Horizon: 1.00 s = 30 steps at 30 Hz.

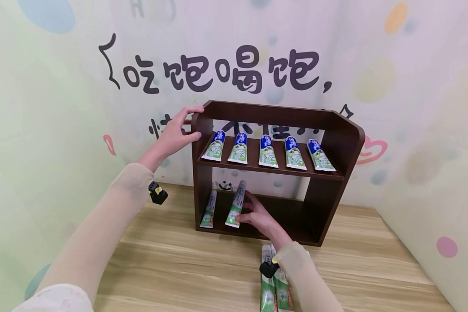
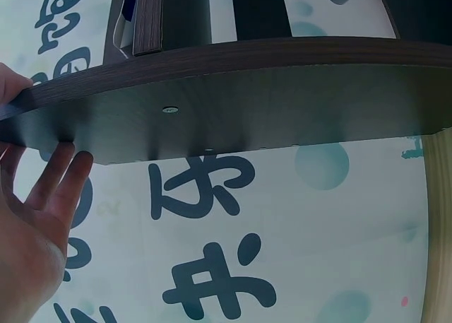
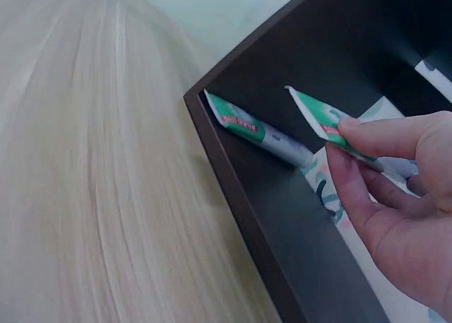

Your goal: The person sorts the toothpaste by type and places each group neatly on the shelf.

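My left hand (image 1: 176,136) holds the upper left side of a dark brown two-tier shelf (image 1: 273,171). In the left wrist view, its thumb and fingers lie on either side of the side panel (image 2: 233,100). My right hand (image 1: 262,216) pinches a green and silver toothpaste tube (image 1: 235,206) over the lower tier, tilted, with its cap end toward the back. Another such tube (image 1: 208,211) lies at the lower tier's left end, also seen as a tube (image 3: 258,132) in the right wrist view. Several blue and green toothpaste tubes (image 1: 268,151) lie in a row on the upper tier.
Two more green tubes (image 1: 268,290) lie on the wooden table (image 1: 171,268) in front of the shelf, partly hidden by my right forearm. A patterned wall cloth (image 1: 234,26) with large dark characters hangs right behind the shelf.
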Motion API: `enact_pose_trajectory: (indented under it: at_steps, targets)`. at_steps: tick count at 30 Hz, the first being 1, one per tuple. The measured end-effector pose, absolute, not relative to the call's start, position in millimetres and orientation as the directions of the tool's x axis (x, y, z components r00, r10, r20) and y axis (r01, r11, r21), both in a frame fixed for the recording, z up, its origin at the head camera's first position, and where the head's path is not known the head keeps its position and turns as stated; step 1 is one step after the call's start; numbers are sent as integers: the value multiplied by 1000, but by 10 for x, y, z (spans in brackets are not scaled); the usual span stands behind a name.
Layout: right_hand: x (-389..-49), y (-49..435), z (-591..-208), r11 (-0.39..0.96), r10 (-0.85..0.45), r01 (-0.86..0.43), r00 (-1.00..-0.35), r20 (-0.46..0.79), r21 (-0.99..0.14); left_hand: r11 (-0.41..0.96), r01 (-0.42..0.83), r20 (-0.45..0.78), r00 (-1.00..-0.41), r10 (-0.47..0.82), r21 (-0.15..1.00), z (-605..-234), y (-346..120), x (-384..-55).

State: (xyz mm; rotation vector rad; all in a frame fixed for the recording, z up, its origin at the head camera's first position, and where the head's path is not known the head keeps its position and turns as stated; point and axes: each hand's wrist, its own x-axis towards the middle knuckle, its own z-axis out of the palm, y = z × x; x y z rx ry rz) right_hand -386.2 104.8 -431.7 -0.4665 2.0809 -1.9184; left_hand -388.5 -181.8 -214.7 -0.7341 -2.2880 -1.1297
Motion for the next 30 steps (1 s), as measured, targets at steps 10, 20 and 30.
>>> enact_pose_trajectory:
  at_steps: [10,20,30]
  targets:
    - [-3982,961,-4431,119,-379,-82,-925,31,-990,513,651,627,-737,252,559,-2139,-1821,-3883]
    - [-4078,843,-4485,102,-351,-123,-933,80,-987,516,652,628,-736,255,555,-2131,-1829,-3895]
    - [-4122,790,-4569,162,-332,-148,-939,88,-976,524,645,622,-741,253,556,-2146,-1821,-3892]
